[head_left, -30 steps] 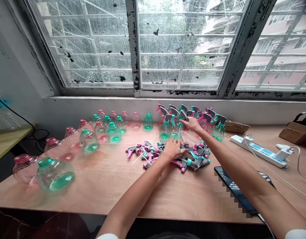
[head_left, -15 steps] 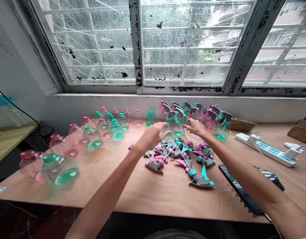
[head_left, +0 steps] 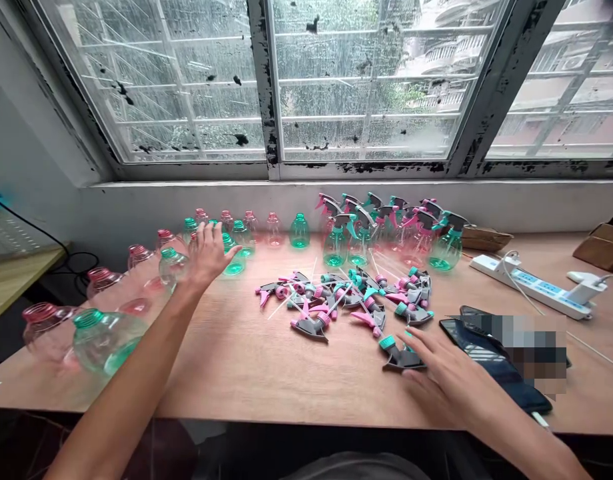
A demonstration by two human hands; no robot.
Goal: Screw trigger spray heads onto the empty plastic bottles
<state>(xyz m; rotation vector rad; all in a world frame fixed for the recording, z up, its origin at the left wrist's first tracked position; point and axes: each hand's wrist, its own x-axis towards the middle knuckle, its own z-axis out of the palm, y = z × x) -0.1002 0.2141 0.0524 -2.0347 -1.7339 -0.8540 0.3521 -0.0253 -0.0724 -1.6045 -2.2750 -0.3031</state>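
Note:
My left hand (head_left: 210, 252), fingers spread, is among the headless spray bottles at the left and holds nothing. A green-tinted bottle (head_left: 234, 260) is just right of it, and another green-necked bottle (head_left: 171, 263) sits to its left. My right hand (head_left: 446, 373) is at the front right with fingers and thumb apart around the near side of a grey and teal spray head (head_left: 402, 358); whether they touch is unclear. Behind that lies a heap of pink, teal and grey spray heads (head_left: 336, 297) with white tubes.
Bottles fitted with spray heads (head_left: 444, 250) stand at the back beneath the window. Phones (head_left: 496, 363) lie beside my right forearm, partly blurred out. A white power strip (head_left: 531, 287) with cables is farther right. Pink-necked bottles (head_left: 41, 327) line the table's left side.
My left hand has moved left from the fitted bottles to the headless ones. My right hand has come back toward me, down to the front spray head. The view has shifted slightly.

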